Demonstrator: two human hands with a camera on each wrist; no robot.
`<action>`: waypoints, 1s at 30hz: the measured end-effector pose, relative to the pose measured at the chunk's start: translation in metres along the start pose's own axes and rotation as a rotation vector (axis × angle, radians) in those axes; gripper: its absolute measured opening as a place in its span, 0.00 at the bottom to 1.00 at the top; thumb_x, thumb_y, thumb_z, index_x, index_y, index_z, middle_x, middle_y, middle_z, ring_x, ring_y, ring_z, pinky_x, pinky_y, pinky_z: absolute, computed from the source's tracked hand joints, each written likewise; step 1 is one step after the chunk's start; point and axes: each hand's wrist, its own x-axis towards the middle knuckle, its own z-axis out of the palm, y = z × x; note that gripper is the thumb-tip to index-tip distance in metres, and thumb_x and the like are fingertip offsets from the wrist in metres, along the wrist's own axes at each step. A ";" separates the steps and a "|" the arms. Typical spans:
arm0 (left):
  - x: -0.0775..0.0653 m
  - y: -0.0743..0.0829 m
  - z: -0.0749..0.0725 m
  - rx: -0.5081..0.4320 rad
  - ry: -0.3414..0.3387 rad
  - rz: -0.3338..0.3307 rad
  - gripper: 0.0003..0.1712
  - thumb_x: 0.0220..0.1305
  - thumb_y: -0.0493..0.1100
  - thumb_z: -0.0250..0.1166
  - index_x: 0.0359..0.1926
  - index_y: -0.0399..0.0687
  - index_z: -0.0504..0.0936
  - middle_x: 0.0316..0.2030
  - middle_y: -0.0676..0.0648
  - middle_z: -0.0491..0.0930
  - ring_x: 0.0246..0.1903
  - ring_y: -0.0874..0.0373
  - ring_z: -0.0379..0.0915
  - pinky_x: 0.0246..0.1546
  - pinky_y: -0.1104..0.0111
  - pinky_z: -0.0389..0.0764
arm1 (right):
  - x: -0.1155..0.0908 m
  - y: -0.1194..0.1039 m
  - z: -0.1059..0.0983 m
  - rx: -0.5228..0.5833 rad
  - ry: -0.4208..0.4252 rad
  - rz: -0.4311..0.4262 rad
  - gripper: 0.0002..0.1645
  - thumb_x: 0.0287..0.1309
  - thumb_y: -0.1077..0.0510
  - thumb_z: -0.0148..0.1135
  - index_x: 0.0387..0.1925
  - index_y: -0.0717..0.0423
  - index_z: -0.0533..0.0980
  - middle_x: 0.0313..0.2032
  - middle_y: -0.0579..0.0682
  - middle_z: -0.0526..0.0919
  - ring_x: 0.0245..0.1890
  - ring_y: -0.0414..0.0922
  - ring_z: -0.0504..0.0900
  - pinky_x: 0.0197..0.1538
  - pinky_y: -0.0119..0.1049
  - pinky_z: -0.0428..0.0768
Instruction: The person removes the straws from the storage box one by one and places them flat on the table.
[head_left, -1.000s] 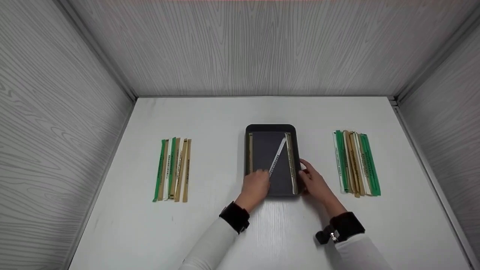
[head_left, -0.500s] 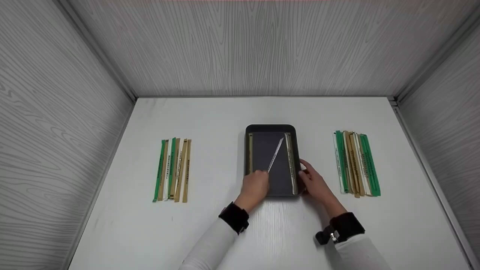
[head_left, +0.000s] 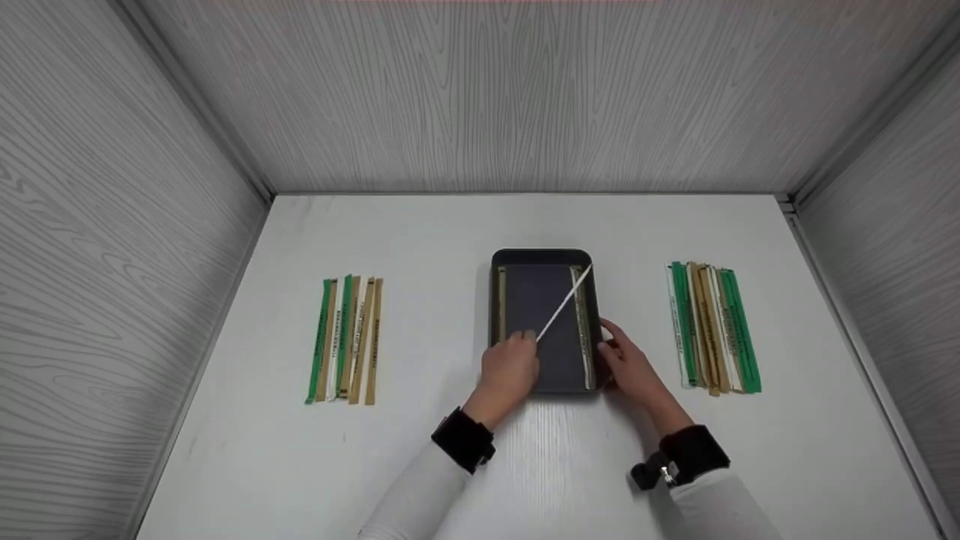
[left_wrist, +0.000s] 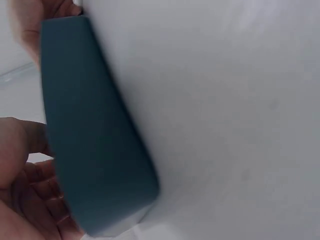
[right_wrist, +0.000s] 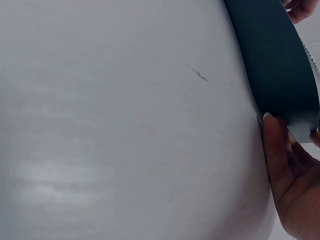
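A dark tray (head_left: 541, 256) with raised sides lies on the white table, a slim brown paper-wrapped stick (head_left: 502, 300) along its left inner side. By the right inner side lie brown and white wrapped sticks (head_left: 583, 330). Over the tray's near left part, my left hand (head_left: 510, 367) grips the lower end of a slim white wrapped stick (head_left: 559, 310). That stick slants up to the tray's far right corner; its lower end is hidden in the fist. My right hand (head_left: 634, 371) holds the tray's right side near the front corner, thumb at the rim, as the right wrist view also shows (right_wrist: 295, 175).
To the left lies a row of green, brown and white wrapped sticks (head_left: 345, 337). A thicker row of similar sticks (head_left: 712, 326) lies to the right. Grey wood-grain panels (head_left: 480, 97) enclose the table at the back and both sides.
The white stick's far end has swung right, from inside the tray to its far right corner. My left hand has shifted slightly; the right hand and tray have stayed put.
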 end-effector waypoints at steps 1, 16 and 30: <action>-0.001 -0.001 -0.003 -0.007 0.012 -0.005 0.10 0.60 0.37 0.65 0.43 0.39 0.81 0.31 0.45 0.80 0.26 0.53 0.80 0.19 0.62 0.78 | 0.000 0.000 0.000 0.002 -0.005 -0.001 0.31 0.77 0.53 0.44 0.76 0.48 0.53 0.54 0.63 0.74 0.37 0.51 0.78 0.30 0.42 0.80; -0.017 -0.058 -0.043 -0.171 0.070 -0.221 0.09 0.67 0.34 0.59 0.46 0.38 0.80 0.31 0.42 0.81 0.26 0.46 0.80 0.21 0.57 0.79 | 0.000 -0.001 0.000 0.007 -0.015 0.016 0.31 0.77 0.51 0.43 0.76 0.46 0.53 0.55 0.62 0.74 0.38 0.51 0.79 0.30 0.42 0.81; -0.047 -0.149 -0.077 -0.235 -0.026 -0.512 0.15 0.71 0.35 0.54 0.54 0.32 0.77 0.37 0.35 0.82 0.27 0.46 0.79 0.20 0.59 0.76 | 0.000 0.001 -0.001 -0.010 -0.014 -0.011 0.31 0.77 0.51 0.43 0.76 0.46 0.53 0.54 0.62 0.74 0.37 0.50 0.78 0.31 0.42 0.79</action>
